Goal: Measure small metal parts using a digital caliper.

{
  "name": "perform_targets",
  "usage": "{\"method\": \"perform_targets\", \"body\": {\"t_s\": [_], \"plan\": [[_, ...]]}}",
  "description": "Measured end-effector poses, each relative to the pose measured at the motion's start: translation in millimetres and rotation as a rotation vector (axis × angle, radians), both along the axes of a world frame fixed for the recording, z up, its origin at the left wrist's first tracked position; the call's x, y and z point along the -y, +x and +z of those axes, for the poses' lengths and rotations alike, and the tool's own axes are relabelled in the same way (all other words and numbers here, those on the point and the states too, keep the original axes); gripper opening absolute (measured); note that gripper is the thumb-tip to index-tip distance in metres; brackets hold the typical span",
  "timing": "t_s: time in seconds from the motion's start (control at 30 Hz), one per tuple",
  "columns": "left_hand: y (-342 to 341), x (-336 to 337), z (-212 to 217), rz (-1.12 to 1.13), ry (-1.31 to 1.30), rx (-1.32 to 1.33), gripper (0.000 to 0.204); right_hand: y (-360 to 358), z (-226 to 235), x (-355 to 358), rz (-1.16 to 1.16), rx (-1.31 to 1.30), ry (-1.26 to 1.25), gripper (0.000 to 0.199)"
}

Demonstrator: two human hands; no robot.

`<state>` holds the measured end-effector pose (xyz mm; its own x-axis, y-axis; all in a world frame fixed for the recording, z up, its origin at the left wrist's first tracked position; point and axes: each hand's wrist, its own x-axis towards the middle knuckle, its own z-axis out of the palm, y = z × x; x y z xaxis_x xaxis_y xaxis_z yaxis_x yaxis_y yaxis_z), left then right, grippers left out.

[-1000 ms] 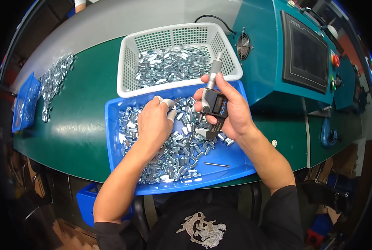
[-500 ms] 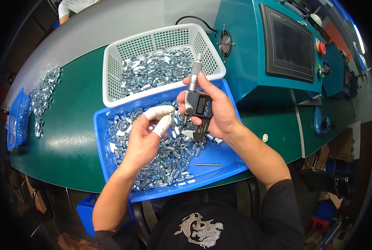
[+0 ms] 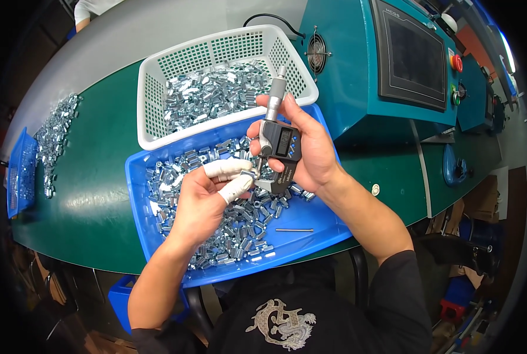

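Head view: part pinched in left hand, micrometer gripped in right hand.
Part is held between white-covered fingertips over the blue tray, right beside the micrometer's measuring gap; contact between the two cannot be told; micrometer is tilted, frame end down, with right fingers and thumb wrapped round it; loose parts are heaped in the tray, a thin pin is laid near its front edge, more parts are held in the white basket behind.
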<state>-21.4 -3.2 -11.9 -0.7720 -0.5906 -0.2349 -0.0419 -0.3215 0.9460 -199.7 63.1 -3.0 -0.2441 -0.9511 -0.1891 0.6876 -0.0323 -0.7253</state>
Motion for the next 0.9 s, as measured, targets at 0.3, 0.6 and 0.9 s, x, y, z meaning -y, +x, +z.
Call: {"method": "perform_targets", "body": {"t_s": [0.3,0.6,0.9], "plan": [[-1.8,-0.5,0.4,0.01,0.06,-0.03,0.024,-1.6,-4.5,0.1,0.046,-0.027,-0.03,0.049],[-2.9,-0.3,0.7,0.017,0.061,-0.027,0.025,-2.3,-3.6,-0.1,0.028,-0.049,-0.037,0.048],[-5.1,0.6,0.7,0.003,0.094,-0.02,0.025,-2.4,-2.7,-0.1,0.018,-0.055,-0.039,0.04]]}}
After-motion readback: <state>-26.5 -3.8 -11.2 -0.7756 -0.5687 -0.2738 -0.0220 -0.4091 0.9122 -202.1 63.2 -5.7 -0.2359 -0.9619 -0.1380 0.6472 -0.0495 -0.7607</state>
